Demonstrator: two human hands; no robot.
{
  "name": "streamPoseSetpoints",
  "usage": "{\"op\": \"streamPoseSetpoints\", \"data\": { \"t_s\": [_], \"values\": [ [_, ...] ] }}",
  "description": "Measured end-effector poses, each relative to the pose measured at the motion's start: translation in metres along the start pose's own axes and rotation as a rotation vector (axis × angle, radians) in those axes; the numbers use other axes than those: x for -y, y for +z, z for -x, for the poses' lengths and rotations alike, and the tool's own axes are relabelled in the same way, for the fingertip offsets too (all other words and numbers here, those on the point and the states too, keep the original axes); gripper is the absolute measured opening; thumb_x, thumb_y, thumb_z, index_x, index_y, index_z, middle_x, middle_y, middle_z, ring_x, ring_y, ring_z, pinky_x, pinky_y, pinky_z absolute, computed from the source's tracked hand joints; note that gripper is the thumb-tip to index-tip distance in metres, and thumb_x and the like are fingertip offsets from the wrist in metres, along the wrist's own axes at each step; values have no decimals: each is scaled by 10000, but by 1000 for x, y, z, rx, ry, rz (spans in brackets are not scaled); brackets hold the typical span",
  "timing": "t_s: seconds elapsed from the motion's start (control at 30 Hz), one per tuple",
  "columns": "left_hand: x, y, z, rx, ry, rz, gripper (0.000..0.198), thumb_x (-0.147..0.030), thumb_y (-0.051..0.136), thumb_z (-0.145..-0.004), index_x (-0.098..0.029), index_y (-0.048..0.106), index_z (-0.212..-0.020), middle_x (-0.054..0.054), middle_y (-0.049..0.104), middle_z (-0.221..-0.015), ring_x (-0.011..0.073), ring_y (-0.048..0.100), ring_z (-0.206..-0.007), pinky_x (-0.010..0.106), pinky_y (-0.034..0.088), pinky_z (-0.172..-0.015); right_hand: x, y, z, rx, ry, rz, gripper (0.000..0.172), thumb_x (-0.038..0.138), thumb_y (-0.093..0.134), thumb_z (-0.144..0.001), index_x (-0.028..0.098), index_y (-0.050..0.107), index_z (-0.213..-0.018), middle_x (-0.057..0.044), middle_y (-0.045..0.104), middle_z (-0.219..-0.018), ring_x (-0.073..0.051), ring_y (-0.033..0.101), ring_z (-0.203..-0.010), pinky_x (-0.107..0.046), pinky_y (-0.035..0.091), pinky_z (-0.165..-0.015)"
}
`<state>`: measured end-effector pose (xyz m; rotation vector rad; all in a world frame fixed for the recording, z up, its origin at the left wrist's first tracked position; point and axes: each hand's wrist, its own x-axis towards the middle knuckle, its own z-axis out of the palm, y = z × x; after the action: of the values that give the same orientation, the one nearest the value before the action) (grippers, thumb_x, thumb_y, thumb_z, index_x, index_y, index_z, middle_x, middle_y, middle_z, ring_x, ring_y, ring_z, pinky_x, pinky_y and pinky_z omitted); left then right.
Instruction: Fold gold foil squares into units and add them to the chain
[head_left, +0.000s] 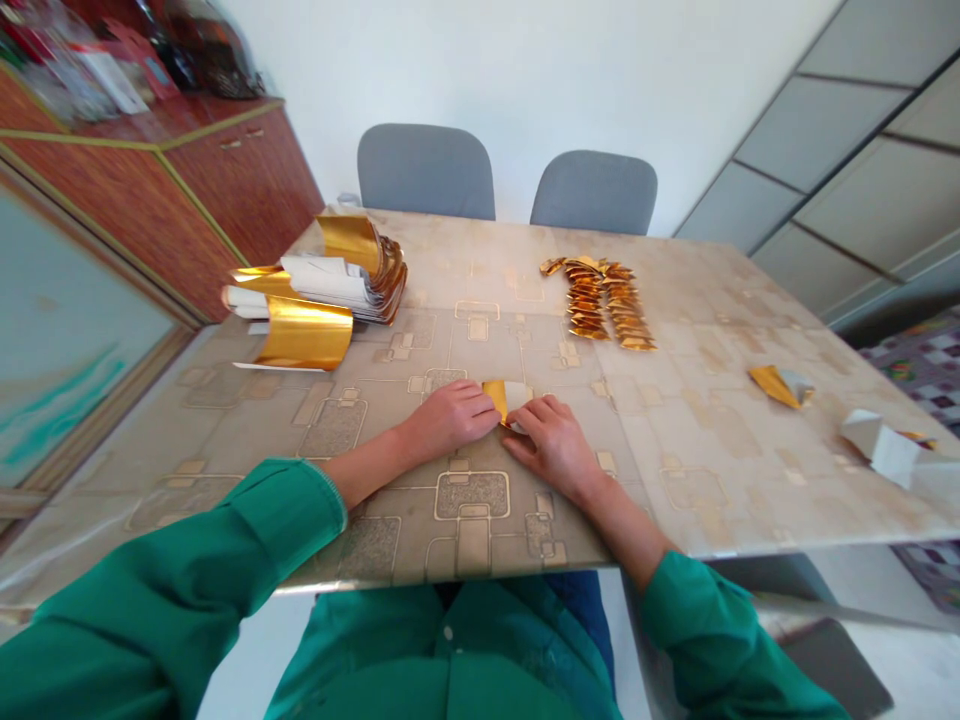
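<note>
A small sheet of gold foil paper (493, 393), gold on its left part and white on its right, lies partly folded on the tablecloth in front of me. My left hand (459, 412) has its fingers closed on the sheet's left edge. From the right, my right hand (551, 440) presses its bent fingers on the white part, with the thumb below. The fingers hide the sheet's lower edge. Farther off, folded gold pieces (587, 300) stand in two rows. To the left lie stacks of gold and white sheets (311, 330).
Two grey chairs (426, 170) stand against the far side of the table. At the right lie a loose gold piece (776, 386) and some white and gold paper (885, 447). A reddish wooden cabinet (240, 180) holding bottles and bags is at the back left.
</note>
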<state>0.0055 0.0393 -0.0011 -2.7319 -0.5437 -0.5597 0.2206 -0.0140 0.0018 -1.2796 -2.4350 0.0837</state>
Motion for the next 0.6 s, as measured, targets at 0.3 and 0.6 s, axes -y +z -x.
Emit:
{"op": "streamPoseSetpoints", "data": {
  "t_s": [0.3,0.6],
  "values": [
    [-13,-4,7,4,-26,159,247,-195,439,-1025,-156,683,-1033,65,682,-974,171,602,-937,304,497,-867,-4,3,0,-14,-58,79,163,183,531,-961,201,652,-852,-60,653,-859,-202,526,-848,-314,389,-748],
    [-19,-12,20,107,-27,261,289,-316,535,-982,-218,633,-1236,87,637,-1166,220,590,-1079,386,502,-956,-43,-15,-7,104,-225,-242,111,260,605,-948,236,713,-935,-32,703,-940,-168,590,-885,-319,416,-815]
  ]
}}
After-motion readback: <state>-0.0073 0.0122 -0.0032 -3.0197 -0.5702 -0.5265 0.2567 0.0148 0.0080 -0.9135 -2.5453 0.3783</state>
